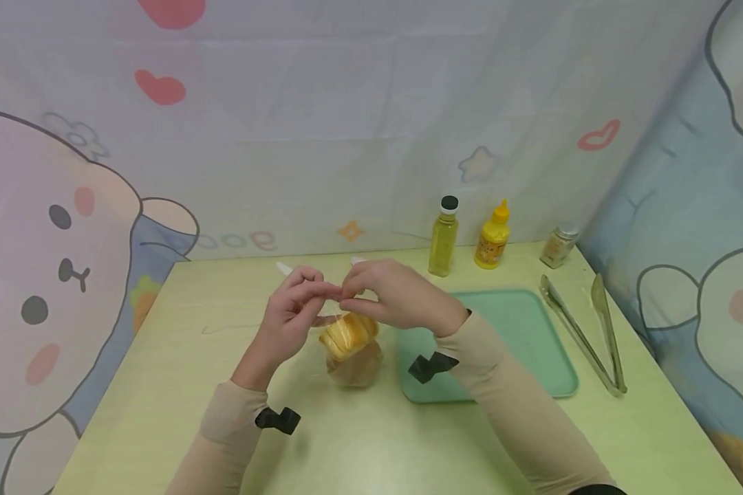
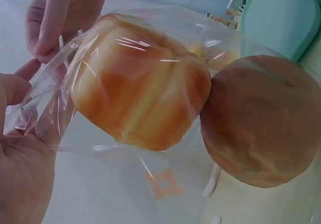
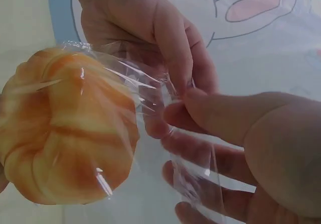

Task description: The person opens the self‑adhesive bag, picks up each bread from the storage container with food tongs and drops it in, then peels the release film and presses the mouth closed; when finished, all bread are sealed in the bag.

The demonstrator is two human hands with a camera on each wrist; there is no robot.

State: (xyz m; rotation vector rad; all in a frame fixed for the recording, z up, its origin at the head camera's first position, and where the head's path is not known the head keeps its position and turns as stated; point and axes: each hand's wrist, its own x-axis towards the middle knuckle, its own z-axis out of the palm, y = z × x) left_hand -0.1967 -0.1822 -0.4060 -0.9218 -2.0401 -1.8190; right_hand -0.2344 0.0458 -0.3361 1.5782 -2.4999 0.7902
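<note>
A clear plastic bag [image 2: 143, 161] hangs between my two hands above the table. In it is a golden, ridged bread roll [image 1: 349, 335]. Below the roll is a round brown bun [image 2: 261, 121], which seems to be in the same bag. My left hand [image 1: 289, 316] pinches the gathered top of the bag. Opposite it, my right hand [image 1: 396, 292] grips the same neck with thumb and forefinger, its other fingers spread in the right wrist view. The fingertips of both hands nearly meet over the film. Creases and glare hide the bag's mouth.
A green tray [image 1: 532, 344] lies right of the bag, with metal tongs [image 1: 585, 337] beyond it. Along the back stand an oil bottle [image 1: 444, 240], a yellow squeeze bottle [image 1: 492, 237] and a small jar [image 1: 558, 246]. White tips [image 1: 283, 268] of something show behind the hands.
</note>
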